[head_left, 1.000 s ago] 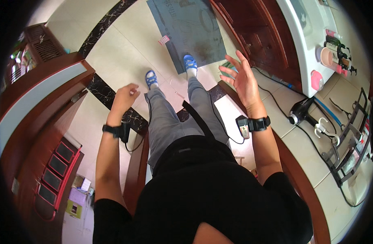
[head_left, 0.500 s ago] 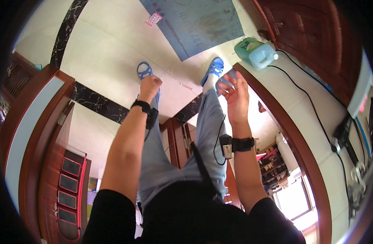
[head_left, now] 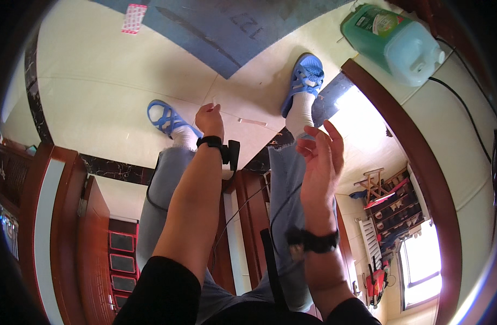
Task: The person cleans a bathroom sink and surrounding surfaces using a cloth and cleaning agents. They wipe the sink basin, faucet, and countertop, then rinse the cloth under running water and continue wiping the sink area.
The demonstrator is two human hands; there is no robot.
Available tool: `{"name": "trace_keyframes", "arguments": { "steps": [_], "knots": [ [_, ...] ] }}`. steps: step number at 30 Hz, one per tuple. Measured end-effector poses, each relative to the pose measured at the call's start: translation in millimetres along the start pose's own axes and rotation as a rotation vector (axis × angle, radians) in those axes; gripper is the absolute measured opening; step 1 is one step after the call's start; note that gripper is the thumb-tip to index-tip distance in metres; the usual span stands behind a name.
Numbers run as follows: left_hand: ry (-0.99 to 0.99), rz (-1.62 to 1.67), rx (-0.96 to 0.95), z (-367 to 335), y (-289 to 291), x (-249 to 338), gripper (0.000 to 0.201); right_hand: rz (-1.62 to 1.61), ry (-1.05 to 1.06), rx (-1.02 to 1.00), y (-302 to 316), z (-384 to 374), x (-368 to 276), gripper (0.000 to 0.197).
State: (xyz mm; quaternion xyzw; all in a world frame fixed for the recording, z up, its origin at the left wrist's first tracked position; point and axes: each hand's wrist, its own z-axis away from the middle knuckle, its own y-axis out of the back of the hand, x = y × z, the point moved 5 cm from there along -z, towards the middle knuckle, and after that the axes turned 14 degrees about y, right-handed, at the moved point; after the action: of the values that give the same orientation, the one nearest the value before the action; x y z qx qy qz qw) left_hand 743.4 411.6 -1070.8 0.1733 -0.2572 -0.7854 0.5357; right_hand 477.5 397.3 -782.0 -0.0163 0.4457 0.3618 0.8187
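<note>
Left hand [head_left: 209,120]: lowered toward the floor [head_left: 97,81] between the two feet, fingers curled in close, knuckles up; black wristband [head_left: 209,142] with a small black box at its side. Short pale strip [head_left: 214,101]: just past the curled fingertips, touching or nearly touching them; pinched or merely lying on the tile behind them, not clear from this view. Second pale strip [head_left: 252,122]: flat on the floor just beside the left hand, between it and the right foot. Right hand [head_left: 320,157]: raised at mid-height, fingers spread and slightly bent, holding nothing; black wristband [head_left: 313,240] below it. Blue sandals: left one [head_left: 164,118] just beside the left hand, right one [head_left: 304,78] farther up. Blue mat [head_left: 216,32] ahead of the feet, pink slip [head_left: 133,18] on its near corner. Green jug [head_left: 392,38] on its side at the upper right, well apart from both hands.

Handling note, as judgement: thin, light strips, likely to lie flat against smooth tile and resist a blunt grasp; best lifted with a fingertip pinch at one end, a nail under the edge if needed, not a full fist. Keep the free right hand clear of the line of sight to the strips. Keep both sandals off the strips.
</note>
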Motion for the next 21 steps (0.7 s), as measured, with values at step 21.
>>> {"name": "trace_keyframes", "arguments": {
  "steps": [21],
  "knots": [
    [-1.569, -1.21, -0.306, 54, -85, -54, 0.016, 0.008, -0.028, -0.159, -2, -36, -60, 0.046]
  ]
}}
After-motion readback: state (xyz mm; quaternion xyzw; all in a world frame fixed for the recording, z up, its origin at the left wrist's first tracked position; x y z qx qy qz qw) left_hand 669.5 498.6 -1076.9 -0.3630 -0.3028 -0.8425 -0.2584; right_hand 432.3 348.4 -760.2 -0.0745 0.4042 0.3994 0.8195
